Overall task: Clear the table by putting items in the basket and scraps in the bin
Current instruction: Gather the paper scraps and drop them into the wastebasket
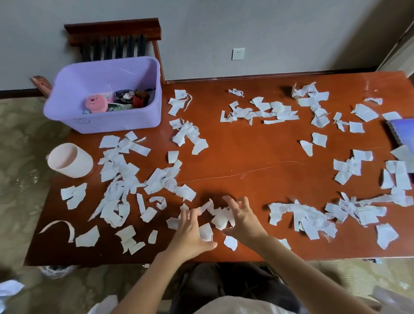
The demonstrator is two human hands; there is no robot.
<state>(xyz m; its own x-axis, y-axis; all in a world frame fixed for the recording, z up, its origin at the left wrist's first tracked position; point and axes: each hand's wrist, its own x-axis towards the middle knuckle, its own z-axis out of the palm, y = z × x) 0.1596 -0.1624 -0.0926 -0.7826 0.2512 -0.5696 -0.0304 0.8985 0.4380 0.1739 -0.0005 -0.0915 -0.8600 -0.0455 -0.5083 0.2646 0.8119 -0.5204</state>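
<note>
Torn paper scraps lie all over the brown surface. The batch in hand is a small cluster of scraps at 6 o'clock, near the front edge. The left grip lies wide, its fingers spread flat over the cluster's 9 o'clock side. The right grip is also wide, with fingers bent like a rake over the 3 o'clock side. Neither holds a piece yet; they bracket the cluster from both sides.

This paper looks very light, thin and limp, with ragged edges and some curl. Single pieces lying flat on the smooth surface would likely be hard to pinch and could slide or flutter off. The better hold is probably to sweep the pieces inward into a heap, then squeeze that heap between both palms from its sides. Crushing does no harm, since it is waste.

The pale ribbed bin stands at 9 o'clock, by the left edge, open side tipped toward the camera. Its mouth looks narrow, so a loose handful may shed pieces on the way. The purple basket sits at 10 o'clock with small items already inside. A blue spiral notebook lies at 3 o'clock, partly under scraps; it looks stiff and easy to lift by an edge.
</note>
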